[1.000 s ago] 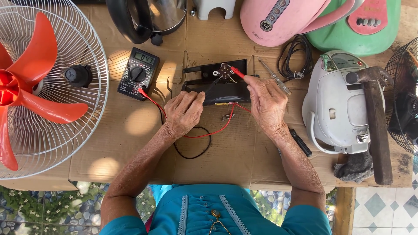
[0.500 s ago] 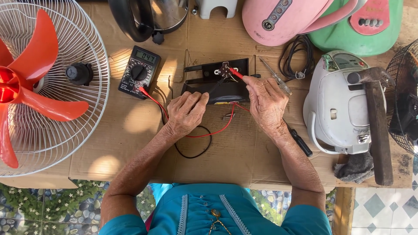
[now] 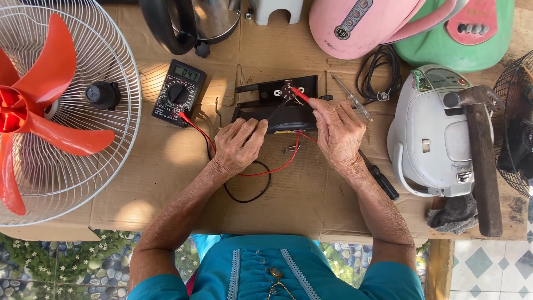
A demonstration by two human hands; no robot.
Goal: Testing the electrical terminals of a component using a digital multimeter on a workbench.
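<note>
A black electrical part (image 3: pixel 280 105) lies on the cardboard-covered table (image 3: pixel 166 172) in front of me. My right hand (image 3: pixel 337 133) holds a red test probe (image 3: pixel 300 95) whose tip touches a terminal on top of the part. My left hand (image 3: pixel 239 143) grips the black test probe (image 3: pixel 275 113) and rests against the part's near side. Red and black leads (image 3: pixel 252 180) run from both hands to a black multimeter (image 3: pixel 179 93) at the left, its screen lit.
A fan with red blades and a white grille (image 3: pixel 53 116) fills the left. A kettle (image 3: pixel 191 22), pink and green appliances (image 3: pixel 377 25), a white appliance (image 3: pixel 430 133), a hammer (image 3: pixel 480 155), a screwdriver (image 3: pixel 352 100), a coiled cable (image 3: pixel 380 75) surround the part.
Both hands stay on the part with only slight shifts. The red probe tip has settled on the terminal. The camera view has shifted slightly.
</note>
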